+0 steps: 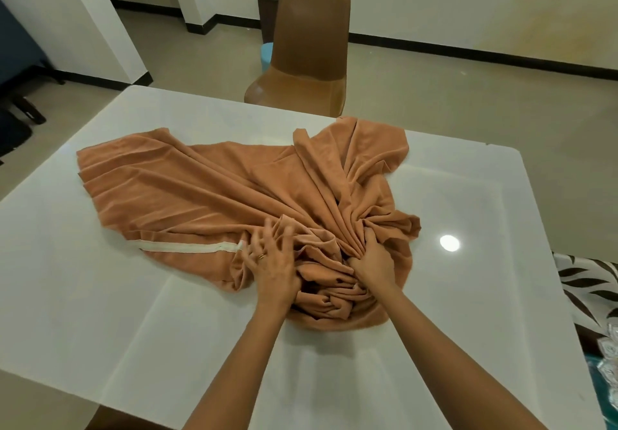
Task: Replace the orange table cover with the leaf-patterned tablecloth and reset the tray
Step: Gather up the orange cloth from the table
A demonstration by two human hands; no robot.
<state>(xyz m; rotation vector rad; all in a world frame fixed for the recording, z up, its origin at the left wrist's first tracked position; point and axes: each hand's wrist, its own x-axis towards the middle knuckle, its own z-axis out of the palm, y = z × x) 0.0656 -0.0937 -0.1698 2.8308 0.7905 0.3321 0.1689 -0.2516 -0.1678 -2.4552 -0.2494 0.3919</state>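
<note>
The orange table cover (pixel 214 182) lies bunched and wrinkled across the middle of the white table (pixel 83 289), with a pale hem strip at its near left edge. My left hand (pixel 272 262) lies on the gathered folds with its fingers spread and blurred. My right hand (pixel 373 262) grips a bundle of the cover's pleats just to the right of it. The leaf-patterned tablecloth (pixel 588 282) shows at the right edge of the view, beyond the table. A teal tray (pixel 602 393) with clear glassware sits below it at the lower right, mostly cut off.
A brown chair (pixel 307 52) stands at the far side of the table, with a light blue stool (pixel 266 55) behind it. Dark furniture sits on the floor at the far left. A ceiling light reflects on the table's right half.
</note>
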